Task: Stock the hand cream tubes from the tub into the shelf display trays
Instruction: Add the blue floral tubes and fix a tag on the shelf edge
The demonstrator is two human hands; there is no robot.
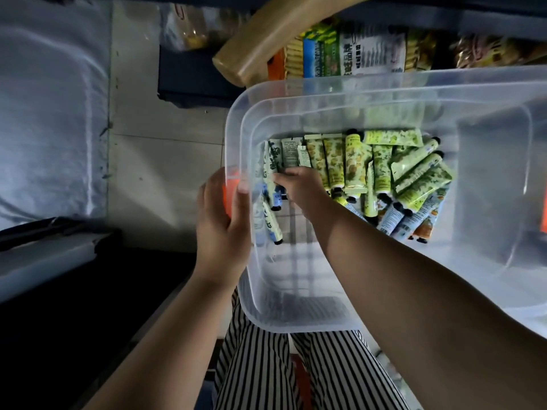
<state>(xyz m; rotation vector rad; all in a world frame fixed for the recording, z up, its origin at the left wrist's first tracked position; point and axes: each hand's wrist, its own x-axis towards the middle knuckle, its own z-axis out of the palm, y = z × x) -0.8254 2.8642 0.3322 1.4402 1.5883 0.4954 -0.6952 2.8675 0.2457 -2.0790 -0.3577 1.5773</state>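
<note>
Right hand (299, 187) fingers curl onto tubes (349, 164) in tub (370, 321); left hand (222, 226) clasps rim.

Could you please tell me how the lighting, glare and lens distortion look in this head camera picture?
Head view: dim overall, the lower left nearly black; the hand cream tubes are the best lit. The clear tub shows soft glare on its rim, which bows from wide-angle distortion. The packets beyond it are slightly blurred. The left hand on the tub wall and the right hand among the tubes are fairly sharp.
</note>
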